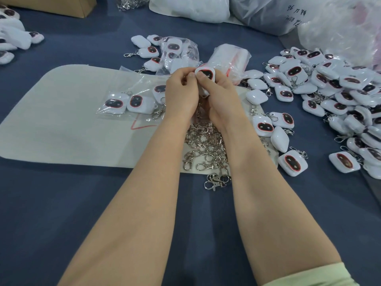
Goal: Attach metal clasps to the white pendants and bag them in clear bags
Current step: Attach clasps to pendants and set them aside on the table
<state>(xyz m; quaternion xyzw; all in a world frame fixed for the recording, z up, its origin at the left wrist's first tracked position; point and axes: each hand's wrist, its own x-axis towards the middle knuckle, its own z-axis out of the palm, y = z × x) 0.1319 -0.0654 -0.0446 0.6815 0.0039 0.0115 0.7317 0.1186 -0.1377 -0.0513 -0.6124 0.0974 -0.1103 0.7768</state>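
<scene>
White rounded plastic pendant [205, 74], dark red-rimmed face up, pinched at fingertips by left hand [181, 96] and right hand [219, 100]; loose silver metal clasps [206, 147] heaped beneath wrists.

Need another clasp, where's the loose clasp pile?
Head view, centre: the loose clasps lie on the pale mat, beneath the left hand and right hand.

Cardboard box [51, 5] beyond grey mat [51, 124]
</scene>
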